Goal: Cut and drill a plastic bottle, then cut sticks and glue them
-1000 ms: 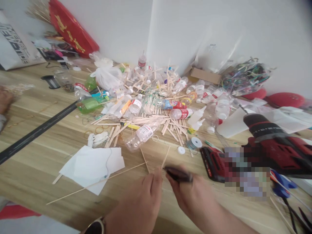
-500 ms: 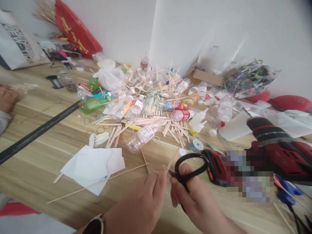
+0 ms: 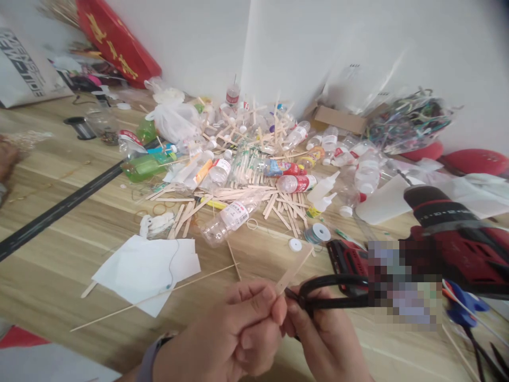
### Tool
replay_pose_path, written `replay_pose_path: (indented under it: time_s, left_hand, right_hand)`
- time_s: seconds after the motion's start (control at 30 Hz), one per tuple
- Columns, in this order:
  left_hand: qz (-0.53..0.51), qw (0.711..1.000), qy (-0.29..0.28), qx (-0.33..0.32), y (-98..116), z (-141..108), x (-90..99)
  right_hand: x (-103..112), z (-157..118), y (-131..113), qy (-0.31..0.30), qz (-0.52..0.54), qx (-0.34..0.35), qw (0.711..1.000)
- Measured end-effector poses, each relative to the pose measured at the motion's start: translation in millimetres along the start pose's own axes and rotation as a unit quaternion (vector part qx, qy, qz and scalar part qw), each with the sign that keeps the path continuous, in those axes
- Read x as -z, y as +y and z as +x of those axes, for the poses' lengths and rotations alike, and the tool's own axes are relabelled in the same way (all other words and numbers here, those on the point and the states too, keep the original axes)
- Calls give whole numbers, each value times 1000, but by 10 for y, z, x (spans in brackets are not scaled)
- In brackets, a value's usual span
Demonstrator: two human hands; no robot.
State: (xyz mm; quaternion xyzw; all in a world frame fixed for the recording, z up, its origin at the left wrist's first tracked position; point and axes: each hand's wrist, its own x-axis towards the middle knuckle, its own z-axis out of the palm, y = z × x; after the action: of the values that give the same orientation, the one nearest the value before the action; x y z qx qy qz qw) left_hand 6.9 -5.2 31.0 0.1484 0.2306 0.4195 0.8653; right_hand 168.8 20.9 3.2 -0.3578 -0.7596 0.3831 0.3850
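My left hand [image 3: 242, 323] pinches a flat wooden craft stick [image 3: 293, 269] between thumb and fingers, its free end pointing up and right. Beside it, my right hand [image 3: 328, 334] is closed on a pair of black-handled scissors [image 3: 334, 292]. The scissors' tip is up against the stick near my left fingertips; whether it cuts into the wood I cannot tell. One scissor loop is partly hidden by my right fingers. A thin bamboo skewer [image 3: 155, 297] lies on the wooden table left of my hands, across a white sheet of paper [image 3: 149, 268].
Several plastic bottles, such as a clear one [image 3: 230, 220], lie among loose craft sticks [image 3: 284, 207]. A red and black power drill [image 3: 445, 249] lies at right, near a wire spool [image 3: 317, 233]. A black strip [image 3: 67, 199] crosses the left side. Another person's hand [image 3: 7, 156] shows at the left edge.
My left hand has rolled over, so its thumb and the craft stick now show clearly. The scissors have turned, their handles pointing right, and the view has shifted slightly.
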Motion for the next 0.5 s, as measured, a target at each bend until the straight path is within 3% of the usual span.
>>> replay_pose_path:
  time_s: [0.07,0.17,0.2,0.23,0.33,0.5]
  left_hand:
    - [-18,998,14,-51,83,-49,0]
    - [-24,974,77,-212,290,-171,57]
    - [18,953,117,-280,342,-204,82]
    - [83,940,158,-291,370,-225,102]
    - [344,896,228,-163,308,-210,107]
    - [529,789,287,-121,97,-126,-16]
  right_hand:
    - [17,-73,50,3,11,-17,1000]
    - [86,-159,112,34,-1,-71,997]
    - [113,-169,111,38,-6,-90,995]
    - [137,-166,92,35,-13,-103,994]
    - [170,-96,-45,-4,-58,-106,993]
    - [84,50,-267,-32,-93,-116,988]
